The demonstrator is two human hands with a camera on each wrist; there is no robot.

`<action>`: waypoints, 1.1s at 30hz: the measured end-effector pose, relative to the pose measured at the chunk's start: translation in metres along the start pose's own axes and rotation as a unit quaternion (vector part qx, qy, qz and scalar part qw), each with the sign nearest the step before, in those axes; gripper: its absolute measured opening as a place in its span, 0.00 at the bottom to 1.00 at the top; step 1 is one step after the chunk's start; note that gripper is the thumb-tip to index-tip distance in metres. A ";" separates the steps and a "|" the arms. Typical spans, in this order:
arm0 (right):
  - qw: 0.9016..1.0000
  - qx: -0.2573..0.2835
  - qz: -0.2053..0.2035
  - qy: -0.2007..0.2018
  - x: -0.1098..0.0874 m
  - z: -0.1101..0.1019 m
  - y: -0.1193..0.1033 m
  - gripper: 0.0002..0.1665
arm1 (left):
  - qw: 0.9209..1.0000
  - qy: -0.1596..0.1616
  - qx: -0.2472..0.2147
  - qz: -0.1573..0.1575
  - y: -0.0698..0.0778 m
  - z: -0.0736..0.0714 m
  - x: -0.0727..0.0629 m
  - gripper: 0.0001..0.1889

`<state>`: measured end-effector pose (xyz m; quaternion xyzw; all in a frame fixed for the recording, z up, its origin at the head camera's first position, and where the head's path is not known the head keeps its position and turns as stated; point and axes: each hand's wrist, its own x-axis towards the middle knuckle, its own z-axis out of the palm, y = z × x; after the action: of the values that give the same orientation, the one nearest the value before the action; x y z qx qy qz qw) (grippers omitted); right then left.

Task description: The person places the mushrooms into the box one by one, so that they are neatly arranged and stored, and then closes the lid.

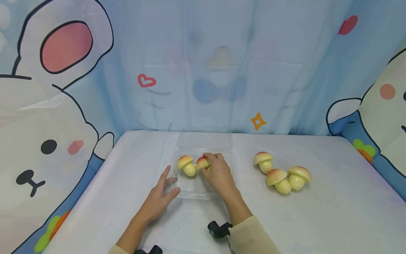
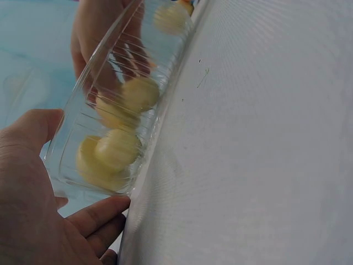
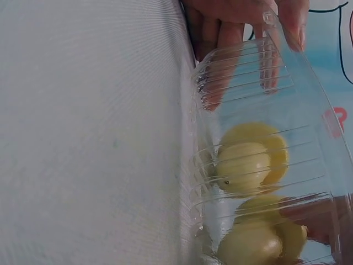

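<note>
A clear plastic clamshell box (image 1: 193, 190) lies open on the table with two yellow mushroom-shaped pieces inside, their caps blushed red. My right hand (image 1: 219, 174) reaches into it and pinches the right-hand mushroom (image 1: 202, 162), its fingers covering part of the cap and stem. Left of that sits the other mushroom (image 1: 187, 165), tilted on its side. At the box's left wall is my left hand (image 1: 158, 201), fingers spread and fairly straight, thumb along the near rim. In the left wrist view, the thumb touches the rim (image 2: 55, 138) and fingertips meet the base.
Three more mushrooms (image 1: 279, 180) lie in a cluster on the white tabletop (image 1: 333, 218), right of the box. The raised clear lid (image 1: 204, 140) leans toward the blue patterned curtain (image 1: 219, 113) behind. Black wrist cameras (image 1: 219, 229) sit by both forearms.
</note>
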<state>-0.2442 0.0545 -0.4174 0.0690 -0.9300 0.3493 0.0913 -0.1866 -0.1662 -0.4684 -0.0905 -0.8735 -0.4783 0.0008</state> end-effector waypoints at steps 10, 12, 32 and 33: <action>1.000 -0.006 -0.021 0.010 0.002 0.001 0.002 0.31 | 1.000 0.001 0.001 -0.001 0.000 0.000 0.001 0.43; 1.000 -0.005 -0.026 0.013 0.002 0.001 0.003 0.31 | 1.000 0.001 0.002 -0.001 0.001 0.000 0.001 0.43; 1.000 0.002 -0.018 0.005 0.004 0.001 0.005 0.34 | 1.000 -0.002 0.001 -0.003 0.000 -0.001 0.001 0.43; 1.000 0.002 -0.019 0.006 0.004 0.001 0.005 0.34 | 1.000 -0.003 0.000 -0.003 0.000 -0.001 0.001 0.43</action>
<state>-0.2487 0.0574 -0.4201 0.0850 -0.9273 0.3496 0.1033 -0.1876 -0.1667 -0.4679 -0.0890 -0.8736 -0.4784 -0.0029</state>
